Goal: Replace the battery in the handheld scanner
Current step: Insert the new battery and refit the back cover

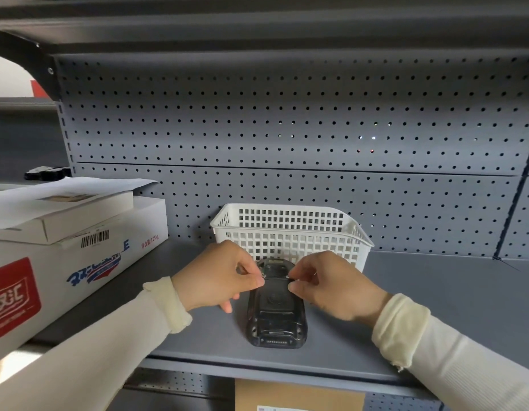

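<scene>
A black handheld scanner [275, 312] lies face down on the grey shelf [435, 307], its back panel up, lengthwise toward me. My left hand [218, 277] pinches at the left edge of the scanner's upper part, thumb and forefinger closed on a small latch there. My right hand [328, 284] does the same on the right edge. Both thumbs press against the top of the back cover. The far end of the scanner sits against a white basket. No loose battery is visible.
A white perforated plastic basket [289, 229] stands just behind the scanner. White cardboard boxes [76, 253] with red and blue print are stacked at the left. A grey pegboard wall [287, 129] closes the back. A brown carton [298, 394] sits on the shelf below.
</scene>
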Tool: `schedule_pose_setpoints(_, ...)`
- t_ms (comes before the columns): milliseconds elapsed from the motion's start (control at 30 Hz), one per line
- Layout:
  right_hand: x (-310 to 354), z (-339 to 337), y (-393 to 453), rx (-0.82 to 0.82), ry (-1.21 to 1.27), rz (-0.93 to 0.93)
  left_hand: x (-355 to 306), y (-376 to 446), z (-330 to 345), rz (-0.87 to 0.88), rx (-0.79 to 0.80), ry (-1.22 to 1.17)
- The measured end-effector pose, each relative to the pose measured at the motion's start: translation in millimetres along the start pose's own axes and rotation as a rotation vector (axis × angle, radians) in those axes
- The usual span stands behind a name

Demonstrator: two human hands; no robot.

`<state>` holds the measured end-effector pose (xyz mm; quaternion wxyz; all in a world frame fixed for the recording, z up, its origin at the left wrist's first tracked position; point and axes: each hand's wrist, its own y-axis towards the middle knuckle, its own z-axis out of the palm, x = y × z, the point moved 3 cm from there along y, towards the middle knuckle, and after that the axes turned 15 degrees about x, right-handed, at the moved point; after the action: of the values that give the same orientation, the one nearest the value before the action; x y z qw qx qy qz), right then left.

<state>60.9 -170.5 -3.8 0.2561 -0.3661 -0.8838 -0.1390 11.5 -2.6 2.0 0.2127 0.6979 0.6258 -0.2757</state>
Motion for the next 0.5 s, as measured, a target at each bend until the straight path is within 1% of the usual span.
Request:
schedule_pose_setpoints(100, 1, 1, 1, -0.014, -0.035, -0.012, -4, 0, 3, -0.001, -0.051, 0.07)
schedule_pose_setpoints(267, 2, 0, 0, -0.02, -0.044, 0.003, -1, 0, 4, 0.025, -0.066, 0.068)
schedule_pose_setpoints(333, 0, 0, -1, 0.014, 0.017, 0.027, 4, 3, 3, 0.038, -0.048, 0.09)
schedule_pose_setpoints(500, -4, -1, -1, 0.114, 0.142, 0.05, 10, 10, 2, 0.063, 0.061, 0.1)
